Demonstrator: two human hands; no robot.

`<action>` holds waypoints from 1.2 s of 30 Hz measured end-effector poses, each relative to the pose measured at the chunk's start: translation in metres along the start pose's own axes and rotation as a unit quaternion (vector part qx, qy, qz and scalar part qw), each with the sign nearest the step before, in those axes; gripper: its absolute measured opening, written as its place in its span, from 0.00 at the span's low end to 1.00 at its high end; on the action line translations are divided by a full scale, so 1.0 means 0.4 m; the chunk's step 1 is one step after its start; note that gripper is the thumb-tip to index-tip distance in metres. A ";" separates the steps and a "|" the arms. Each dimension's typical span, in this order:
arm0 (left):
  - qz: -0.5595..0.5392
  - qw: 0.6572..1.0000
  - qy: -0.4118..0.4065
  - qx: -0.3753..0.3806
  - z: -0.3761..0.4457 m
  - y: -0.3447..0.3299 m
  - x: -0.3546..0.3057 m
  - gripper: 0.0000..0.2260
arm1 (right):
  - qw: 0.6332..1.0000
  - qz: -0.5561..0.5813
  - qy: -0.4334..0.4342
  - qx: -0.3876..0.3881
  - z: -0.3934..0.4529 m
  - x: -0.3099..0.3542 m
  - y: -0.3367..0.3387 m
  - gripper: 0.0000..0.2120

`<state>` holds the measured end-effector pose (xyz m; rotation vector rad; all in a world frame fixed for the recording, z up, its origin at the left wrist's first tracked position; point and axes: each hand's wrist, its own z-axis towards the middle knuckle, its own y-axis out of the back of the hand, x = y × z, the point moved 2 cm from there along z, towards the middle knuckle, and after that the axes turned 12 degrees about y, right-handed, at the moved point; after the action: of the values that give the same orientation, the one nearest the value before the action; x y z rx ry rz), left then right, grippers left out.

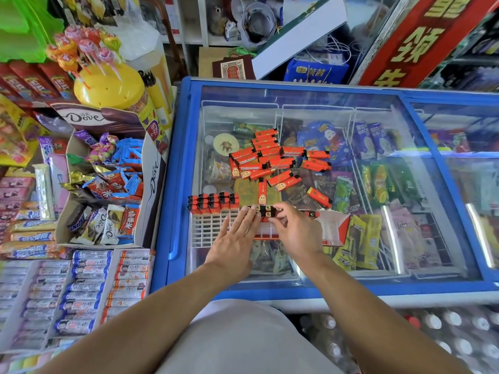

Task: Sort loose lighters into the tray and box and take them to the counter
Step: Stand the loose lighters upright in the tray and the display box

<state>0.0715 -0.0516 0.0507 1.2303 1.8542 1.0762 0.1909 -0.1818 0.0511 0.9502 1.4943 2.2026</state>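
Worked over a glass-topped freezer [310, 288]. Left hand [234, 236] lay flat, fingers straight, on the white grid tray [208, 230]. Right hand [295, 230] pinched red lighters [267, 213] at the tray's far edge. Loose lighters [272, 160] heaped farther back; red box [334, 228] just right.

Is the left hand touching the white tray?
Touching. The head view shows the left hand lying flat, fingers straight, on the white tray.
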 end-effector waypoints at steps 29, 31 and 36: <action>0.038 0.999 -0.013 0.000 0.035 -0.002 -0.017 0.42 | 0.937 0.061 -0.217 0.268 0.346 -0.048 -0.130 0.11; 0.029 0.999 -0.015 0.014 0.031 0.005 -0.019 0.44 | 0.939 0.064 -0.204 0.270 0.342 -0.050 -0.130 0.07; 0.027 0.999 -0.011 0.029 0.021 0.018 -0.021 0.46 | 0.974 0.140 -0.113 0.140 0.284 -0.033 -0.010 0.08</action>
<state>0.0845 -0.0555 0.0539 1.3265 1.8573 1.0398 0.2768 -0.1084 0.0695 1.5327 1.6735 2.0035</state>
